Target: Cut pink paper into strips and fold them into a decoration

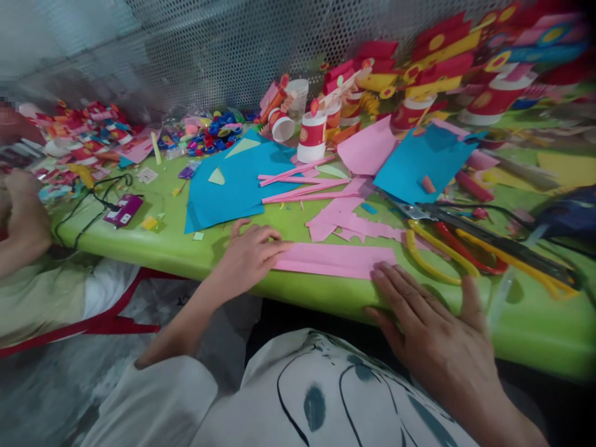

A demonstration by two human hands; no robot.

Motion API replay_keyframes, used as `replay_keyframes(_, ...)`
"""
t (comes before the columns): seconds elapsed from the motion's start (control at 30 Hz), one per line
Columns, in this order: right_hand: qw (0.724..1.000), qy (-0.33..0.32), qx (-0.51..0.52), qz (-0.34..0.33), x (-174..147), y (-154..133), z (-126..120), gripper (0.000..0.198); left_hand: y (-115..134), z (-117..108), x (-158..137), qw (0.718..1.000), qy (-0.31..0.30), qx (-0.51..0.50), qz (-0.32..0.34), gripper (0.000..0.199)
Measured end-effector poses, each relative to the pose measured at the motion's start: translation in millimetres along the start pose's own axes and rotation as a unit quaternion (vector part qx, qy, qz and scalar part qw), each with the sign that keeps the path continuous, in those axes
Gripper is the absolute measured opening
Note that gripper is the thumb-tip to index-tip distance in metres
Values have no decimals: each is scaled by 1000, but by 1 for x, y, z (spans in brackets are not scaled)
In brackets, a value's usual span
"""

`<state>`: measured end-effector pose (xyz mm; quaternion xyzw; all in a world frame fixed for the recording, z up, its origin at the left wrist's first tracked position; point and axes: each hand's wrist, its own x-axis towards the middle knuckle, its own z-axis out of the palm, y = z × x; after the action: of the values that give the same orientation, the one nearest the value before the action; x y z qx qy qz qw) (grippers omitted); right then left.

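A folded pink paper strip (338,259) lies flat along the near edge of the green tabletop. My left hand (254,251) has its fingers closed at the strip's left end. Over the right end, my right hand (433,323) rests its fingertips on the paper, fingers stretched and spread, thumb apart. Just beyond the strip are torn pink paper scraps (351,225) and several narrow folded pink strips (307,191). Yellow-handled scissors (412,248) lie beside my right hand, near a red handle (459,248).
Blue paper sheets (233,180) lie farther back. Red-and-white paper cups (311,138) with paper decorations line a perforated metal panel (209,56). A purple device (123,211) with a black cord sits left, near another person's arm (23,217). A long black-and-yellow tool (521,251) lies right.
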<state>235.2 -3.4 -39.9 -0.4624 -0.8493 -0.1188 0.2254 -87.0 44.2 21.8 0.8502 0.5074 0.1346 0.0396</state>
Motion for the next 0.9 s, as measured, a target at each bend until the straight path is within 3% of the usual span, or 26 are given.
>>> replay_keyframes(0.1,1000,4,2,-2,1,-1,0,56,-9,3,15,997,-66,-26,38,26)
replay_keyframes(0.3,1000,7,1,-1,4,-2,-2,55,-11,-1,23,994,-82,-37,62,26)
replay_keyframes(0.4,1000,5,3,0,4,-3,-3,56,-13,-4,24,998,-51,0,26,27)
replay_keyframes(0.57,1000,4,10,6,2,-3,-2,57,-28,-4,15,988,100,62,-96,21)
replay_keyframes(0.67,1000,2,18,7,3,-2,-2,54,-25,-5,-2,989,128,19,-68,20)
replay_keyframes(0.73,1000,4,24,10,5,-2,-3,51,-18,-5,-15,995,98,-18,-15,13)
replay_keyframes(0.8,999,4,29,16,7,-2,-4,46,-12,-3,-26,997,53,-46,24,21)
replay_keyframes(0.9,999,10,32,19,9,-2,-6,38,-7,7,-34,996,69,-44,25,13)
